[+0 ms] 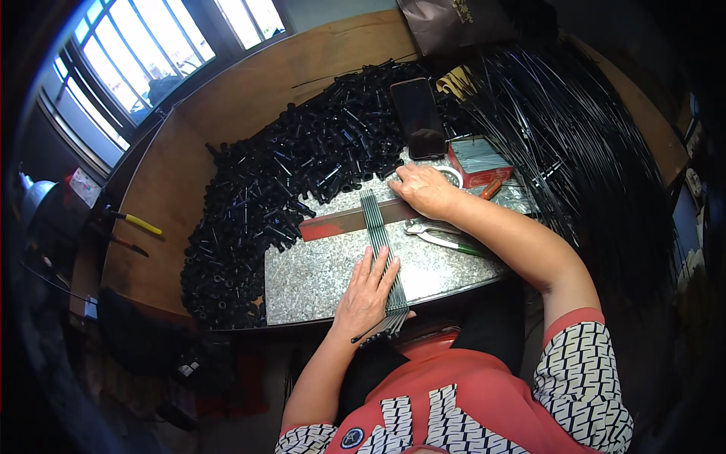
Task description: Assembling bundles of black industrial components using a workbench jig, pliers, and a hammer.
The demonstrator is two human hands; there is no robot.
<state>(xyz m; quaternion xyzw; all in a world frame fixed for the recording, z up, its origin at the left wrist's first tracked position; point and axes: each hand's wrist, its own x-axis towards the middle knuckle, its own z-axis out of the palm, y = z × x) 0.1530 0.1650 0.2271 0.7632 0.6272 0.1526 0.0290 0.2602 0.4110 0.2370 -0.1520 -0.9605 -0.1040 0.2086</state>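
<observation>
My left hand [365, 296] lies along a flat bundle of thin dark green rods [373, 219], fingers stretched over it and what looks like the thumb showing at its other side. The rods cross a reddish-brown bar [333, 225] on a grey speckled slab [302, 280]; their lower ends stick out past the slab's front edge. My right hand [427, 191] is curled down at the far end of the bar, beside a white ring [452, 175], perhaps a tape roll. Whatever its fingers hold is hidden. Pliers [442, 236] with green-and-white handles lie below the right wrist.
Black tubular parts [302, 151] are heaped behind and left of the slab. A phone [418, 113] leans on the heap. To the right are a red box [484, 178], an orange handle [491, 188] and many long black rods [582, 129]. A wooden rim [151, 227] encloses the bench.
</observation>
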